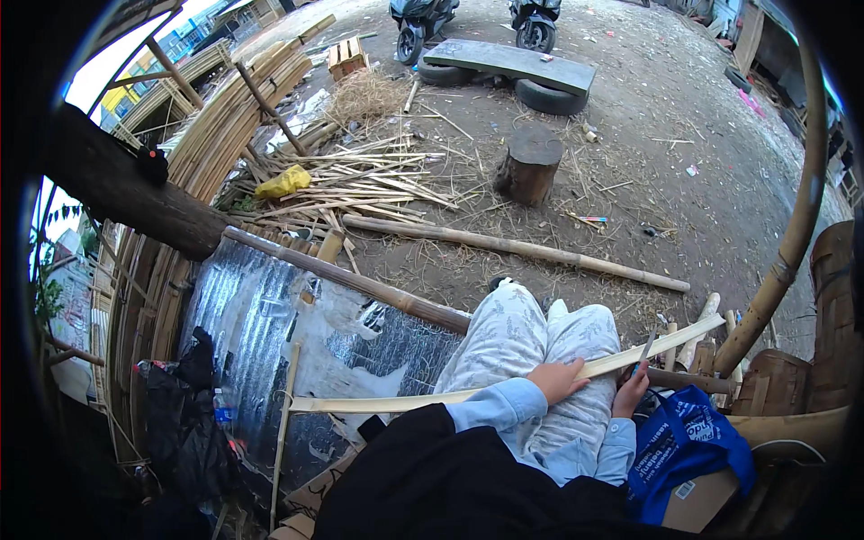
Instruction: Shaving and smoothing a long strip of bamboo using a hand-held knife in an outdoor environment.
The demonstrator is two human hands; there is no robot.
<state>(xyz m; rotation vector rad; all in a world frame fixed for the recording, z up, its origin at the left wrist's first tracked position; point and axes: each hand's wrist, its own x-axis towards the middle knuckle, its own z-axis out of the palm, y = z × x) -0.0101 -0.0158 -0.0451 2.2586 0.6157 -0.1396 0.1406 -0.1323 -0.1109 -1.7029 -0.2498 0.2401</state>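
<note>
A long pale bamboo strip point(387, 404) lies across my lap, running from the foil-covered platform on the left to beyond my right knee. My left hand point(558, 380) grips it over my thighs, the fingers closed on its edge. My right hand point(631, 392) is closed round a knife point(649, 344) beside my right knee. The knife's thin blade points up and stands against the strip, or just in front of it; I cannot tell whether they touch. Most of the knife's handle is hidden in my fingers.
A blue bag point(688, 450) sits close by my right arm. On the left are a silver foil-covered platform point(247, 310), a black plastic bag point(175, 414) and stacked bamboo point(225, 126). Ahead lie a bamboo pole point(513, 250), a wooden stump point(529, 166) and a slab bench on tyres point(508, 65).
</note>
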